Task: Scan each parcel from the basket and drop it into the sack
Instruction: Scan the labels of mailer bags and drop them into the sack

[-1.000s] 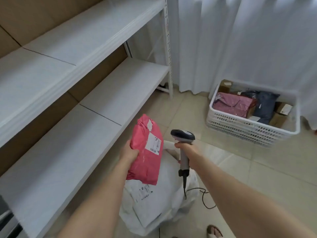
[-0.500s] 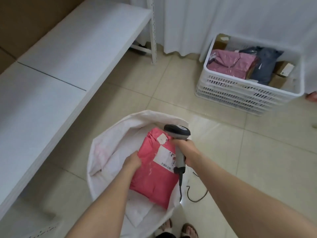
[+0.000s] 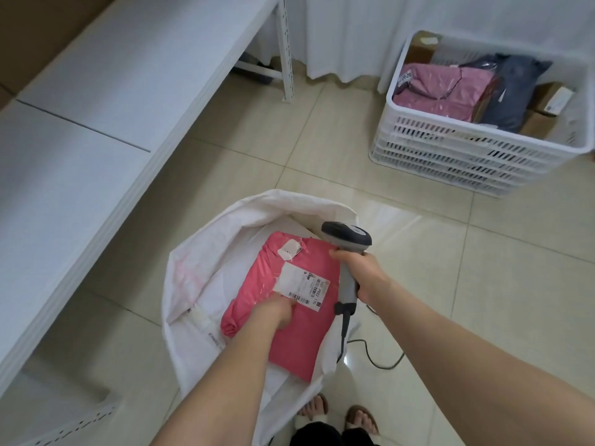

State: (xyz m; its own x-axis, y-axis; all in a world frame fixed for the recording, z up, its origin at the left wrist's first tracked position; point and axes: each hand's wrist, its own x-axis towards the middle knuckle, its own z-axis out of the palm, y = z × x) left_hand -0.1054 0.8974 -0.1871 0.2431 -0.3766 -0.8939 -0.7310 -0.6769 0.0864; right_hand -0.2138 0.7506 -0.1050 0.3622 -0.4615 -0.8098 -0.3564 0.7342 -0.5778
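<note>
A pink parcel (image 3: 302,336) with a white barcode label lies face up in the open mouth of the white sack (image 3: 199,272) on the floor. My left hand (image 3: 273,313) is down inside the sack and holds the parcel near its left edge, fingers curled on top beside the label. Just right of the parcel, my right hand (image 3: 363,275) grips the handle of the grey barcode scanner (image 3: 347,236), whose head points left over the sack's rim. The white basket (image 3: 450,169) stands at the upper right with several parcels in it.
The basket holds a pink bag (image 3: 444,91), a dark blue bag (image 3: 512,91) and brown boxes. A white shelf unit (image 3: 96,107) runs along the left, its post (image 3: 286,49) near the curtain. The scanner cable (image 3: 380,362) trails on the tiled floor. My feet stand just below the sack.
The pink parcel went from upright in front of the scanner down into the sack's mouth. My left hand slid from its edge further onto it. The view tilted down.
</note>
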